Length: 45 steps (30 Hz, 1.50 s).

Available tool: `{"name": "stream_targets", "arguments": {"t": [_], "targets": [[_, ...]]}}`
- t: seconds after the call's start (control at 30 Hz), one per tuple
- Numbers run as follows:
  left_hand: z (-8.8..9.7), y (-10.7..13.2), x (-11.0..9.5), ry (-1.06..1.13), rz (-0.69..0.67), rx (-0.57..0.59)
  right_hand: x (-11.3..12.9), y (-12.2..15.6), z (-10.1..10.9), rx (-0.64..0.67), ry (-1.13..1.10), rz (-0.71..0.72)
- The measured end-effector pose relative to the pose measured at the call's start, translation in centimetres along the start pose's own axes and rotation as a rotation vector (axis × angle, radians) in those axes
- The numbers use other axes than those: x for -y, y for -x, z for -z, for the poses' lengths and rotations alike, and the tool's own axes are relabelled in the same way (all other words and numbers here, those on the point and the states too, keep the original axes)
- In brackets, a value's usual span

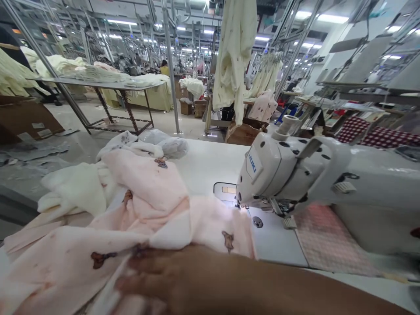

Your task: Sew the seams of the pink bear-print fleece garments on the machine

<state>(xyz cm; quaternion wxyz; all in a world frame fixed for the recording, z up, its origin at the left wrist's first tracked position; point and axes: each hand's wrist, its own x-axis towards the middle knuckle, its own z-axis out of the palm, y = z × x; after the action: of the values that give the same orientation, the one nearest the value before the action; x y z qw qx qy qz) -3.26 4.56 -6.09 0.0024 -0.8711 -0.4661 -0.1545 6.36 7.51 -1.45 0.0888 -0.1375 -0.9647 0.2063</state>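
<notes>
Head view shows the right hand [164, 278] laid across a pink printed fabric [144, 192] with small brown animal motifs, its forearm entering from the lower right. The fingers are spread over the folds and no clenched grip is seen, though whether cloth is pinched beneath them cannot be told. The left hand is not in view.

The fabric is bunched on a white sewing surface [210, 166], with its far edge brought close to the presser foot [289, 222] of a JUKI sewing machine [278, 170]. It appears to be kept from sliding by the weight of the hand. A cream fleece fabric [74, 190] is heaped against it on the left, and a clear plastic bag [167, 146] is left behind both. A pink checked mat [328, 238] is set beside the machine.

Beyond the surface, an open cardboard carton [241, 134] is placed beneath a hanging cream garment [234, 52]; its contents cannot be made out.
</notes>
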Motion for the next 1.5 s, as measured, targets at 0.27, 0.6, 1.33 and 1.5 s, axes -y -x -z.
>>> {"name": "stream_targets", "arguments": {"t": [0.27, 0.6, 1.33, 1.5], "targets": [[3.4, 0.8, 5.3, -0.007, -0.168, -0.001, -4.3, 0.5, 1.7, -0.288, 0.057, -0.518], [6.7, 0.0, 1.4, -0.019, -0.28, 0.142, 1.1, 18.7, 0.6, -0.402, 0.466, -0.564], [2.1, -4.8, -3.1, 0.15, -0.556, 0.265, -1.7, 16.9, 0.9, -0.389, 0.399, -0.813], [2.0, -5.5, -3.2, 0.257, -0.528, 0.25, -3.0, 16.1, 1.5, -0.371, 0.469, -0.833]]}}
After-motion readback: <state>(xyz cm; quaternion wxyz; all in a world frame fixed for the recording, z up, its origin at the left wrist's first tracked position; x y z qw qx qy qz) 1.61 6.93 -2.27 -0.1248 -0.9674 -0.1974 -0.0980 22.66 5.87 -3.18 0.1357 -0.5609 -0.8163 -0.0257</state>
